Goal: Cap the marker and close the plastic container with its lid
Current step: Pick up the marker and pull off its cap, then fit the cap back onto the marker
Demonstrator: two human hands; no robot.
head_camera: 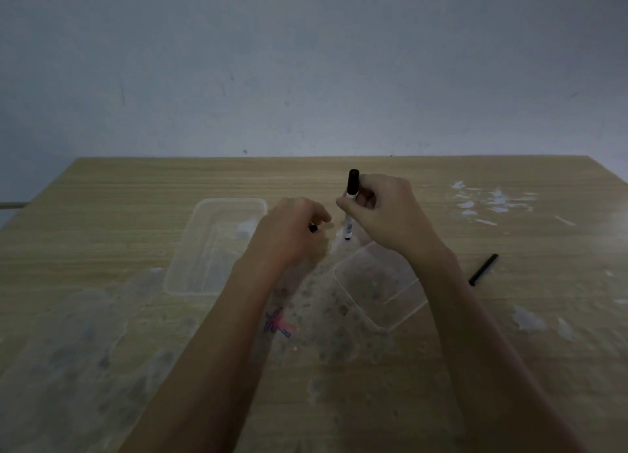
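My right hand (pixel 384 211) grips a white marker (pixel 351 201) with a black top end, held almost upright above the table, its lower end pointing down. My left hand (pixel 292 231) is closed around a small black piece (pixel 313 228), probably the cap, just left of the marker's lower end. The clear plastic container (pixel 190 248) lies open on the table, partly behind my left wrist. Its clear lid (pixel 373 289) lies flat to the right, under my right forearm.
A second black marker or pen (pixel 483 269) lies on the wooden table (pixel 136 187) at the right. White smears (pixel 489 201) mark the far right of the top, and pink and blue scribbles (pixel 277 323) sit between my forearms. A plain wall stands behind the table.
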